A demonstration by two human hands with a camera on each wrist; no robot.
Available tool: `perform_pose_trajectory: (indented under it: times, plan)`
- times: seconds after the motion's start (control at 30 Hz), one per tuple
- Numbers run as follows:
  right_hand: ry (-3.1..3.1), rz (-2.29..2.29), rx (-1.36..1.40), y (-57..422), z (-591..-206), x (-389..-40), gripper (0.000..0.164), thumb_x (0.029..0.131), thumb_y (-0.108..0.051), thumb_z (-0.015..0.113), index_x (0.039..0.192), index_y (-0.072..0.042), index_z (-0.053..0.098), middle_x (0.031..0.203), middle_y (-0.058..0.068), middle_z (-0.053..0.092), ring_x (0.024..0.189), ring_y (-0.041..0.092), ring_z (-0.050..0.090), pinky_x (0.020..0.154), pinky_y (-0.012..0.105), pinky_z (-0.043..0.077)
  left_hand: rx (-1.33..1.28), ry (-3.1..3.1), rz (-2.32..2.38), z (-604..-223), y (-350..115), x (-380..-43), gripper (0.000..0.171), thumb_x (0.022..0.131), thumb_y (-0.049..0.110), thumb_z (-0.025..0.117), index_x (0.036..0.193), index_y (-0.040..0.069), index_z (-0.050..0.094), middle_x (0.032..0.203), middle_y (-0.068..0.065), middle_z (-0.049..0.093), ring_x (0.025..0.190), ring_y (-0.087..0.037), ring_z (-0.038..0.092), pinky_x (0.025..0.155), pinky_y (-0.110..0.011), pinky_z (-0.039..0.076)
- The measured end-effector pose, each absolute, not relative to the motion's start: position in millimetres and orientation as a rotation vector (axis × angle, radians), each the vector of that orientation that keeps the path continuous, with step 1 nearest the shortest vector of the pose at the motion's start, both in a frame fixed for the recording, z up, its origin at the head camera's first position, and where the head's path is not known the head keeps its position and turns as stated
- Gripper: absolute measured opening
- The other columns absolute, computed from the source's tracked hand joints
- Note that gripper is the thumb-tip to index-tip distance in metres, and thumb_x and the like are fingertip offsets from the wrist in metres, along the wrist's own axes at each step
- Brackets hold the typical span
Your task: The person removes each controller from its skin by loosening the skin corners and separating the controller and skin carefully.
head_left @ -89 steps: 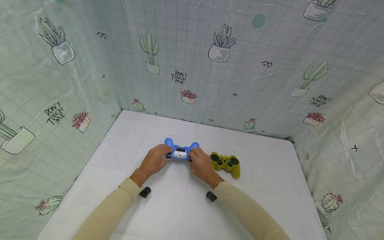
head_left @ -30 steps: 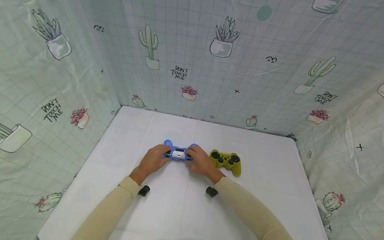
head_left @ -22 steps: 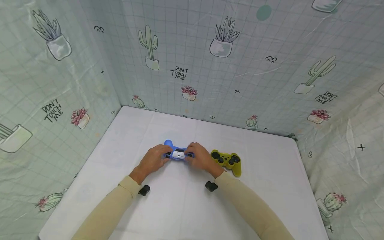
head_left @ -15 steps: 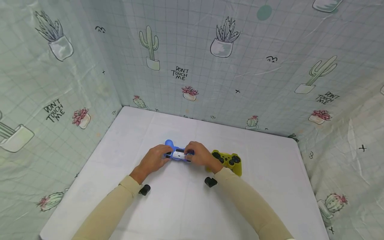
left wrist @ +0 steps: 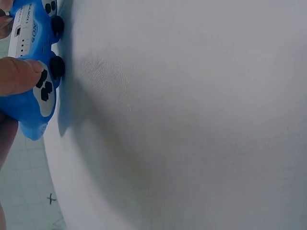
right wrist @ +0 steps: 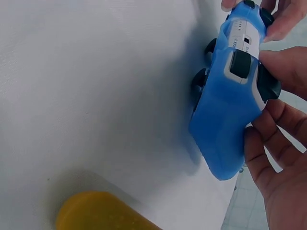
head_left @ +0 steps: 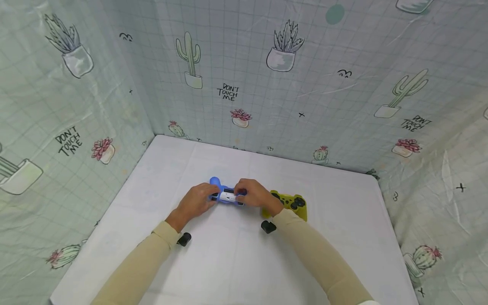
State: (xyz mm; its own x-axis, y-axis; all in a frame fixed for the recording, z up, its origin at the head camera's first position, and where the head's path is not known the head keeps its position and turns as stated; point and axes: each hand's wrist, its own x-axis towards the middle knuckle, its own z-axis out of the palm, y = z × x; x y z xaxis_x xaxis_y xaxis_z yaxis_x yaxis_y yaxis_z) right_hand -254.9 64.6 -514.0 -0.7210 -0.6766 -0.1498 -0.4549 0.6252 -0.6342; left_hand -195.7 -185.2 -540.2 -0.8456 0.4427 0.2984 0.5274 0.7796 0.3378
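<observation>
A blue controller sits between two bare hands above the white table, its white strip and black triggers turned toward the wearer, as I follow from my remote post. Over the last second, the right hand has slid forward, hiding the far handle on its side; I read this as a fresh hold on the trigger end while the left hand steadies the other. Both hands are clamped on the controller, the left thumb pressed beside the face buttons. I cannot tell whether the casing touches the tabletop. Just beyond the right wrist, a yellow controller lies partly covered by the arm. My count: two controllers, one blue and one yellow; two hands; two black wrist devices; one table; cactus-print cloth around it.
</observation>
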Motion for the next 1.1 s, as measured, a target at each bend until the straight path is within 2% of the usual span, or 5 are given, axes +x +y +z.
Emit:
perform_pose_trajectory:
  times: [0.37,0.8,1.1]
  plan:
    - [2.469,-0.786,-0.962,66.7,-516.9,-256.1,0.008,0.098,-0.015,0.070,0.104,-0.014,0.075,0.108,0.002,0.068,0.096,0.016,0.058,0.093,0.034,0.053,-0.915,-2.718,-0.511,-539.8,-183.1,-201.2,0.038,0.075,0.006,0.091,0.109,0.008,0.073,0.114,-0.003,0.071,0.112,-0.021,0.067,0.100,-0.034,0.058]
    - [2.449,-0.582,-1.007,58.3,-504.7,-263.1,0.005,0.096,-0.016,0.071,0.100,-0.015,0.073,0.098,-0.001,0.061,0.091,0.014,0.054,0.083,0.029,0.048,-0.964,-2.740,-0.400,-532.9,-178.0,-206.8,0.036,0.074,0.004,0.090,0.105,0.010,0.072,0.112,-0.002,0.071,0.112,-0.020,0.068,0.099,-0.034,0.059]
    - [2.429,-0.529,-1.039,55.1,-504.0,-265.7,0.006,0.097,-0.015,0.069,0.100,-0.014,0.073,0.097,-0.001,0.060,0.089,0.014,0.053,0.082,0.028,0.047,-1.010,-2.750,-0.379,-532.3,-177.1,-206.9,0.033,0.076,0.003,0.088,0.103,0.008,0.070,0.112,-0.003,0.070,0.109,-0.019,0.067,0.099,-0.034,0.058]
